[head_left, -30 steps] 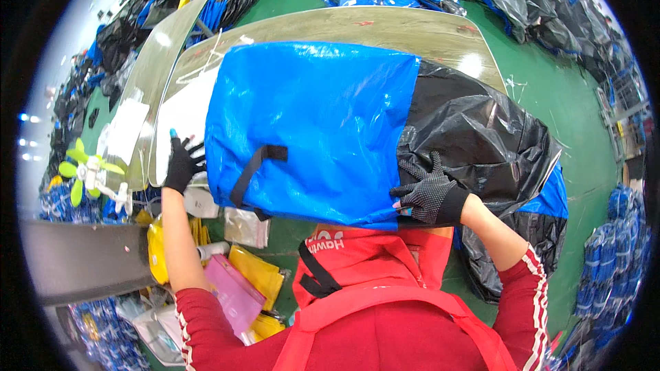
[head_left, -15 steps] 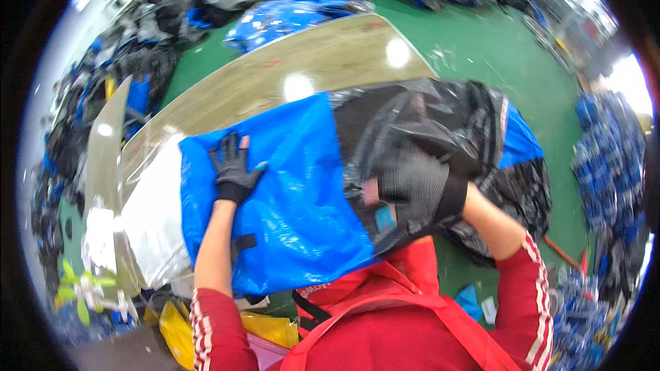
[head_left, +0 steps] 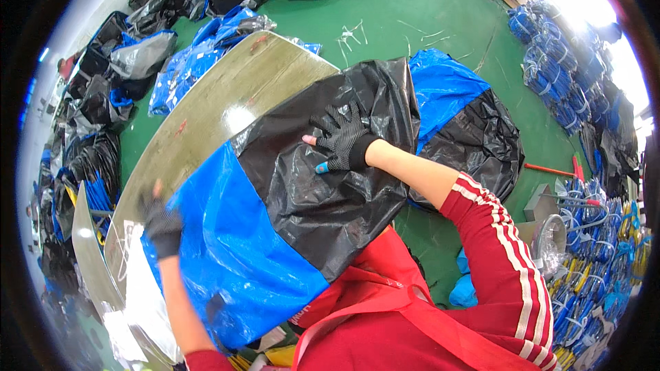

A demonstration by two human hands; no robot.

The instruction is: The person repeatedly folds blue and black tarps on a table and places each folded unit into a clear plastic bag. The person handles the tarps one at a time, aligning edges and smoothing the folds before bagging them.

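Left hand gloved, blurred, ahead of bare left forearm; exact pose unclear. Right hand gloved, palm down, fingers splayed wide; bare right forearm slanting leftward and forward.

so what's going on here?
A person has a large blue-and-black bag lying partly over a table. The right hand is spread flat on its black part. The left hand, blurred, is at the blue part's left edge; contact is unclear. Another blue-and-black piece lies to the right.
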